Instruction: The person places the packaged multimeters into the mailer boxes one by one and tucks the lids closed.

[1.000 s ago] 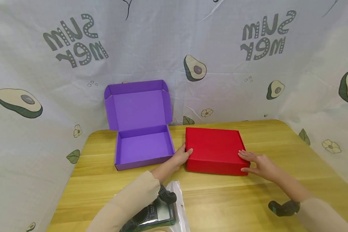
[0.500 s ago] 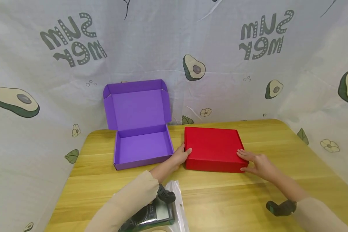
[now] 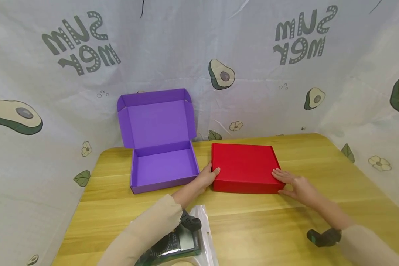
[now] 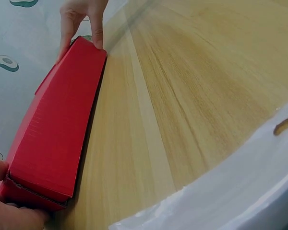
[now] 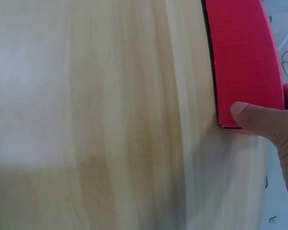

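A closed red cardboard box [image 3: 246,164] lies on the wooden table, right of centre. At its left end my left hand [image 3: 207,177] grips the front corner, thumb by the top edge and the other fingers along the side. My right hand [image 3: 296,186] holds the right front corner. The right wrist view shows that thumb [image 5: 259,117] pressed on the front face, while the other fingers are partly hidden behind the box. In the left wrist view, the left hand's fingers [image 4: 14,215] are at the box's near end, only partly in frame.
An open purple box [image 3: 166,168], lid standing up, sits left of the red one with nothing inside. Under my left forearm lies a clear plastic bag [image 3: 204,229] with a dark, printed item [image 3: 173,245], partly covered. A printed curtain [image 3: 166,44] hangs behind the table [image 3: 252,229].
The red box's front edge has shifted slightly away from me, and less of its front face shows. Both hands keep their hold. The head view has tilted a little; the purple box stays put.
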Tool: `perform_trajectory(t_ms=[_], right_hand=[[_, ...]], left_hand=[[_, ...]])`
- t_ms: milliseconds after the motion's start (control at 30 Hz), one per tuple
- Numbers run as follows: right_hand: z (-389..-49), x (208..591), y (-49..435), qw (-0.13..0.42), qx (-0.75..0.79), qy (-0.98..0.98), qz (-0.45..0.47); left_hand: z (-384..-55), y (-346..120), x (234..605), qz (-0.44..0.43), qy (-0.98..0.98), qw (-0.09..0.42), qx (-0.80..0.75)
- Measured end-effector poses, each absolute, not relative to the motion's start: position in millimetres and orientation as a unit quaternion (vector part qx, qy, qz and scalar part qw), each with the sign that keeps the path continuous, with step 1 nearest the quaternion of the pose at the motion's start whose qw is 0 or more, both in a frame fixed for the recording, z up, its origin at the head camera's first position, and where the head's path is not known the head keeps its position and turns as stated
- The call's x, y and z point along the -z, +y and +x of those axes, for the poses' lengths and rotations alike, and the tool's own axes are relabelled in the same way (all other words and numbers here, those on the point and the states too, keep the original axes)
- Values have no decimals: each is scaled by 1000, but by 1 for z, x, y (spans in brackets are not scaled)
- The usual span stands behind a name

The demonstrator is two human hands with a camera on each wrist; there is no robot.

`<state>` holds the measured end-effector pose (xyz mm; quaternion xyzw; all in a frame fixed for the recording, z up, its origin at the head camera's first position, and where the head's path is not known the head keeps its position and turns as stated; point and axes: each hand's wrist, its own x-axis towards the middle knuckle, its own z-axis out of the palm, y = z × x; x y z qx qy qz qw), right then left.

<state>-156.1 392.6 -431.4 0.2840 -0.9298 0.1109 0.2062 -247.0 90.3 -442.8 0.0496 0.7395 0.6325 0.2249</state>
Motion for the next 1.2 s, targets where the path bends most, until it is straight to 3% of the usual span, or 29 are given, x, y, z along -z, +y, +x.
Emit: perform_trajectory(t_ms=[567, 1200], right_hand=[[-161, 438, 396, 247, -100, -914, 307], [-156, 451, 395, 256, -149, -910, 290]], left_hand=[[-249, 89, 441, 48, 746, 225, -625], [-251, 91, 443, 56, 748, 217, -625]])
